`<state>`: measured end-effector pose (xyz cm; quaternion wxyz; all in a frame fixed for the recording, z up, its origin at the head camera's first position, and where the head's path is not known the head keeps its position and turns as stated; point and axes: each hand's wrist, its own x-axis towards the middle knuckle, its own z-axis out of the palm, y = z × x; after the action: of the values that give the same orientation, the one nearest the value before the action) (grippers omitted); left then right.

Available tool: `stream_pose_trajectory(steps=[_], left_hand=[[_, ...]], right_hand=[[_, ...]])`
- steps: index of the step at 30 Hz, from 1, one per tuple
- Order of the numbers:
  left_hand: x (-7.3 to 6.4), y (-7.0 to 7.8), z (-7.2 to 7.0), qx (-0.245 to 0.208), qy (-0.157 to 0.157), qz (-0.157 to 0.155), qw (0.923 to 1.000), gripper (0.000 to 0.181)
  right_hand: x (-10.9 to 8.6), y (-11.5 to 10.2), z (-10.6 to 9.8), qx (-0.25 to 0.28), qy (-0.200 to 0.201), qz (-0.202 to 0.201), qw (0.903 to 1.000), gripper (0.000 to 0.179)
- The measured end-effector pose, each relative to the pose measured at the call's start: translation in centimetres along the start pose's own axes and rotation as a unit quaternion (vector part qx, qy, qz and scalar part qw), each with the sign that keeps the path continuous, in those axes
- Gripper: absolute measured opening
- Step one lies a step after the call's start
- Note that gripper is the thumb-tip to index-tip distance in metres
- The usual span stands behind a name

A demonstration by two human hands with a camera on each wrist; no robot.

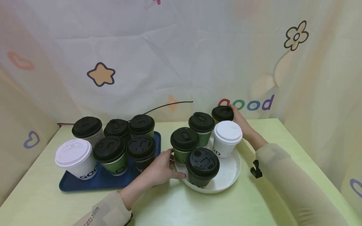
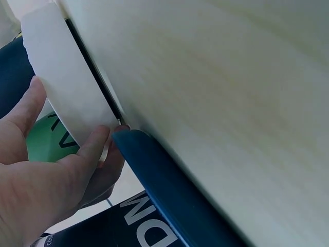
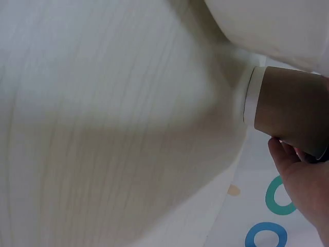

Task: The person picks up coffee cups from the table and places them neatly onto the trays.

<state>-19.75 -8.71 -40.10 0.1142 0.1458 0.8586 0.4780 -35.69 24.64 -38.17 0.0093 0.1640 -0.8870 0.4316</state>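
A white round tray [image 1: 230, 175] carries several lidded paper coffee cups: two green ones, a white-lidded white cup [image 1: 226, 141] and a dark cup [image 1: 203, 166] at the front. My left hand [image 1: 161, 168] grips the tray's left rim, thumb toward the front; the left wrist view shows its fingers along the white wall, near the bottom edge. Behind the tray, my right hand [image 1: 243, 124] holds a brown paper cup [image 3: 290, 103] with a black lid [image 1: 222, 113] from its right side. Its fingers [image 3: 280, 154] lie against the brown side, and its thumb is hidden.
Close to the left hand, a blue rectangular tray [image 1: 93, 187] holds several more lidded cups in two rows. A patterned cloth backdrop [image 1: 175, 62] rises behind the pale table [image 1: 175, 207]. A black clip [image 1: 256, 169] hangs beside the right sleeve.
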Motion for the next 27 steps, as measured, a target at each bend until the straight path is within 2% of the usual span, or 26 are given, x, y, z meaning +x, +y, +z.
stream_pose_trajectory(steps=[5,12,20,27], left_hand=[[0.1,0.1,-0.1,0.010,-0.002,0.002,0.9999,0.084],[-0.1,0.3,0.0,0.010,0.003,-0.005,0.9999,0.087],[-0.1,0.2,0.1,0.016,0.003,0.001,0.9999,0.085],[-0.1,0.2,0.1,0.017,0.003,-0.002,0.9998,0.085]], right_hand=[[0.0,-0.5,0.2,-0.030,0.020,0.012,0.9993,0.077],[-0.5,0.0,0.0,-0.044,0.022,0.024,0.9985,0.075],[-1.9,0.9,-0.7,-0.067,0.042,0.026,0.9966,0.077],[-3.9,0.7,-1.3,-0.077,0.048,0.056,0.9943,0.076]])
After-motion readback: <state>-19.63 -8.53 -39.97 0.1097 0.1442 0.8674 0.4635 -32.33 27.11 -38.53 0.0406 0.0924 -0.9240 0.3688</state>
